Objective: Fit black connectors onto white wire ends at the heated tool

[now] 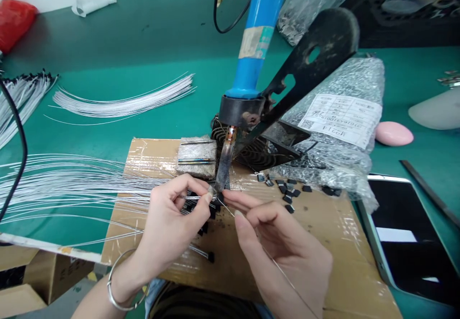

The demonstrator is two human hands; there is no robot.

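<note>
My left hand [176,218] pinches a thin white wire just left of the soldering iron's tip [221,177]. Close on the right, my right hand [280,247] is closed on a thin solder wire [283,273], whose end reaches up to the tip. A small black connector [220,198] sits between the fingertips, right under the tip. The blue-handled iron [247,55] points down in a black metal holder [316,51]. Many white wires [72,180] fan out leftward over the cardboard [305,256], with several black connectors partly hidden behind my left hand.
Loose black pieces [289,192] lie right of the iron. Behind them are a fan [251,153] and a labelled plastic bag [341,118]. A phone [413,237] rests at the right, a wire bundle [122,103] at the back left, a sponge block [197,153] beside the iron.
</note>
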